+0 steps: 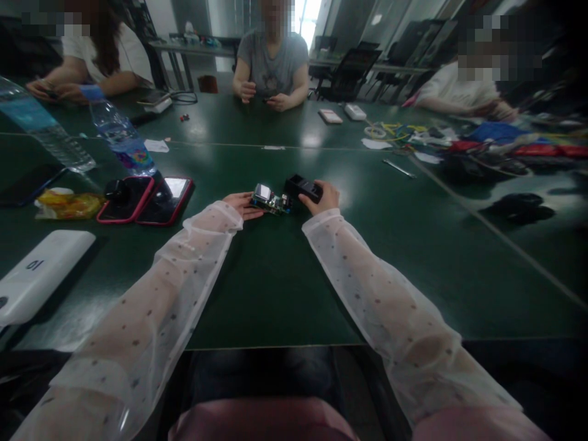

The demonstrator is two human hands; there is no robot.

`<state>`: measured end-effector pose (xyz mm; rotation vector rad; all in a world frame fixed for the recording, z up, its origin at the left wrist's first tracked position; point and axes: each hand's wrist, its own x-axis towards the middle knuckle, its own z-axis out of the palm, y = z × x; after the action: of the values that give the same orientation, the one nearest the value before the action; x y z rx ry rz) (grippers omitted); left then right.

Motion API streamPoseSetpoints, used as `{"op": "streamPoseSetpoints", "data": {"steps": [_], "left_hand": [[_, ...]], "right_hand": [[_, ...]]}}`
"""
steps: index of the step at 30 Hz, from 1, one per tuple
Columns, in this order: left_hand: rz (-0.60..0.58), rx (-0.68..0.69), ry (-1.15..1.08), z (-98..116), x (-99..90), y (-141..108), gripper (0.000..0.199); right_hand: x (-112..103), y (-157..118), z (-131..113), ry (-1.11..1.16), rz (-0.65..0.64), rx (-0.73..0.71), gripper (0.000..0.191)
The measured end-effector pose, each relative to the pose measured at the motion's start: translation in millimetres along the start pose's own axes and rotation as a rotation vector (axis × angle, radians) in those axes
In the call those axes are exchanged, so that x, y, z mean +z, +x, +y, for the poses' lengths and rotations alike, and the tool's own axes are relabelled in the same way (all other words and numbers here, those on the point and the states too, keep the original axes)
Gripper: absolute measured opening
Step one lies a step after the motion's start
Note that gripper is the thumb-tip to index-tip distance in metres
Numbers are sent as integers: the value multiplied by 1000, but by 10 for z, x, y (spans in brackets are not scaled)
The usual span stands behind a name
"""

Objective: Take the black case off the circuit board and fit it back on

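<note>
Over the green table, my left hand supports a small circuit board at its left end, its lower fingers stretched out beneath it. A pale, shiny block sits on top of the board. My right hand is closed around the right end of a black, box-shaped casing, thumb in front. The casing's left end is close to the right end of the board; whether the two touch I cannot tell. Sheer dotted sleeves cover both my forearms.
On the left are a white power bank, two red-edged phones, a yellow packet and water bottles. To the right lie a wrench, black objects and heaped cables. Several people sit around the table.
</note>
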<state>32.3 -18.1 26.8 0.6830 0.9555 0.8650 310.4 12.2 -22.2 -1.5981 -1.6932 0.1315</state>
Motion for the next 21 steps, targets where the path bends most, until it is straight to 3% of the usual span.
{"op": "streamPoseSetpoints", "data": {"steps": [11,21], "left_hand": [[-44,9,-18,-31,-81,84,46],[14,-12,-90,-11,-27,58,54]], "right_hand": [[-14,-18,-42,-101,16,-18,55],[16,29,33,-55,-1,-39,57]]}}
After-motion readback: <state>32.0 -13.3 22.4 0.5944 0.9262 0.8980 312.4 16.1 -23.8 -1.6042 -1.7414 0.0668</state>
